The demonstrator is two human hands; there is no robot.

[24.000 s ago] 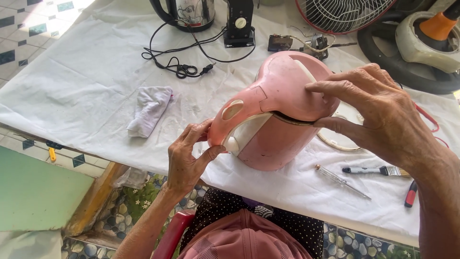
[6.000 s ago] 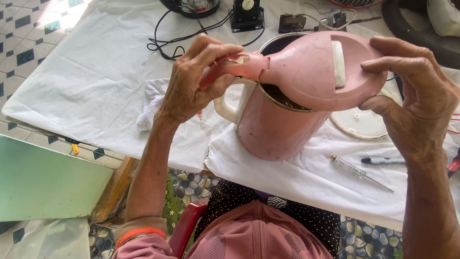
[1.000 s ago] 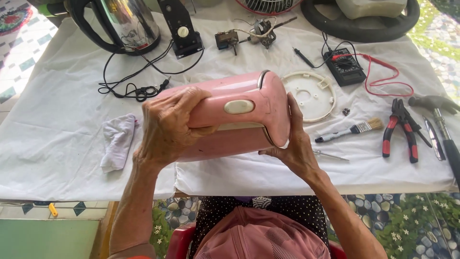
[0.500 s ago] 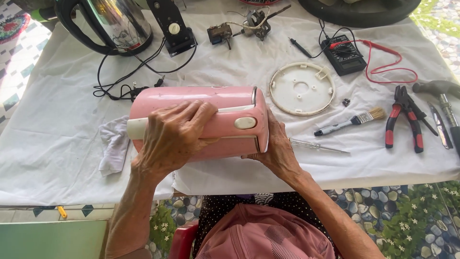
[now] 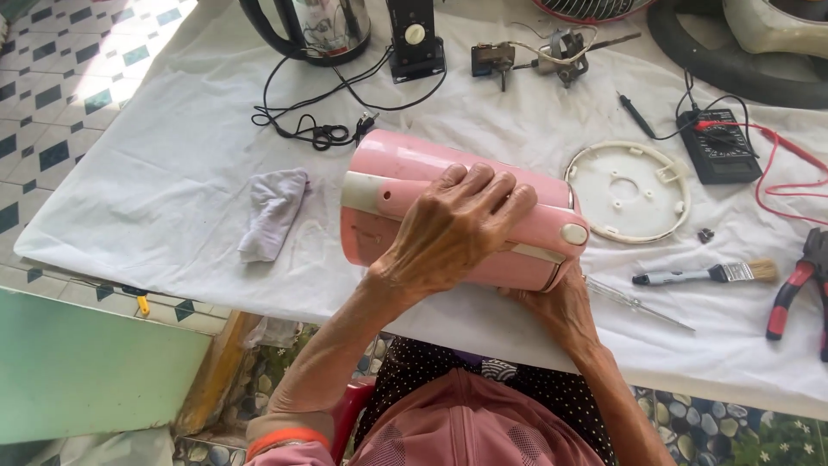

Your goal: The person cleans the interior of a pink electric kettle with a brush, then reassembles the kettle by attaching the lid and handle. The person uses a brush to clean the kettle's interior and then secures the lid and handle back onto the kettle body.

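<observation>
So the table (image 5: 129, 198) is draped in a white cloth, and the most open stretch is the left part, with just a crumpled grey rag (image 5: 272, 211) sitting there. The far edge is crowded: steel kettle (image 5: 310, 26), tangled black cord (image 5: 319, 129), multimeter (image 5: 720, 142). Toward the right edge it's tighter, with the white round base plate (image 5: 628, 192), a small brush (image 5: 703, 274) and red-handled pliers (image 5: 798, 289). The pink kettle (image 5: 405, 185) lies on its side close to the near edge. The left hand (image 5: 453, 229) is wrapped over its handle, fingers curled around it. The right hand (image 5: 561, 306) props it from underneath at the lid end; mostly hidden, but it's cupping the body.
</observation>
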